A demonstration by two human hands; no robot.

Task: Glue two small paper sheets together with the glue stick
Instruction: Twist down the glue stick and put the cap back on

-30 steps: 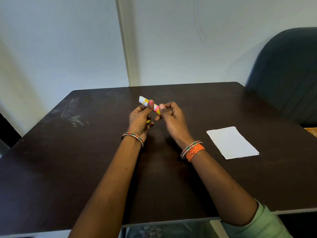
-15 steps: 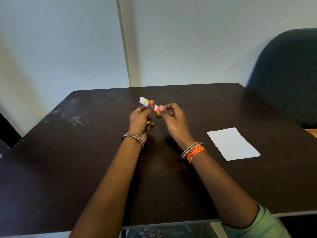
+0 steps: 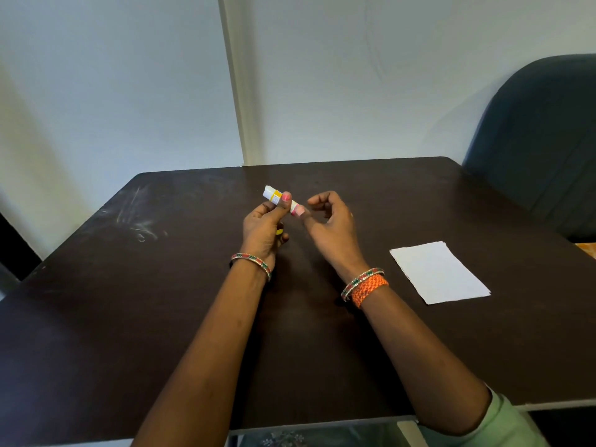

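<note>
Above dark table [image 3: 161, 317]: left hand [image 3: 263, 227] fingers grip glue stick [image 3: 274, 195]; right hand [image 3: 332, 225] fingers loosely curled, empty.

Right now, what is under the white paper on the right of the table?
The paper lies flat on the dark table, nothing on top. An offset far edge hints at a second sheet beneath, but the top sheet covers it, so that cannot be confirmed.

I see a dark brown table [image 3: 161, 317] spreading under and all around the fingers, with pale scuff marks [image 3: 138, 217] well off to their left. A dark blue chair [image 3: 541, 140] stands beyond the table, far right of the fingers. A pale wall [image 3: 322, 75] rises behind them.
</note>
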